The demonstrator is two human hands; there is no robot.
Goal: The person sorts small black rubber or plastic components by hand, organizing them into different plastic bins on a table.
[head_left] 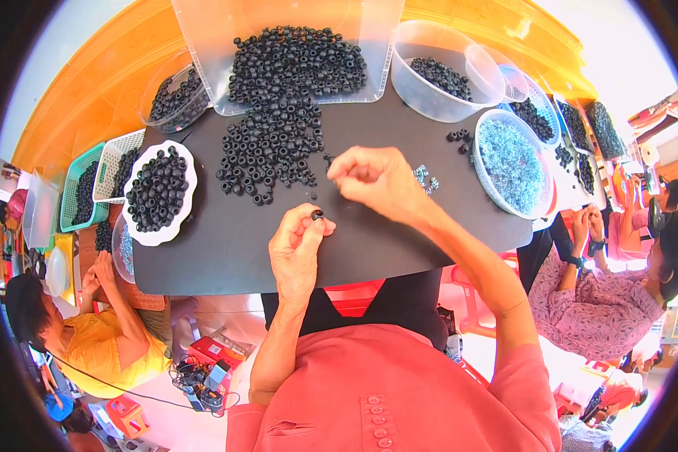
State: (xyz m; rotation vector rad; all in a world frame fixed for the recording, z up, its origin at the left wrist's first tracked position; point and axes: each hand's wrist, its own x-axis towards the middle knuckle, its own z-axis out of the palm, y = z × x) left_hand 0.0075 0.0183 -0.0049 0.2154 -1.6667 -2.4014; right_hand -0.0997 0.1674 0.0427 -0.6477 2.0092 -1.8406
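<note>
Between the thumb and fingers of my left hand [297, 245] is a small black barrel-shaped piece [318, 215] with a hole in it. My right hand [380, 181] hovers above the table just to the right, its thumb and fingers pinched together; what they hold, if anything, cannot be made out. A loose heap of the same black hollow pieces [271, 147] spreads over the dark table [226, 256] beyond my left hand. It spills from a clear tipped bin [384, 83] at the far side. Several small clear bluish pieces [425, 179] lie right of my right hand.
At the left stands a white scalloped dish [192, 169] of black pieces, near green and white baskets. A round tub [403, 87] of black pieces stands at far right, beside a bowl [484, 181] of bluish pieces. People in yellow [117, 354] and patterned clothing [587, 313] sit either side.
</note>
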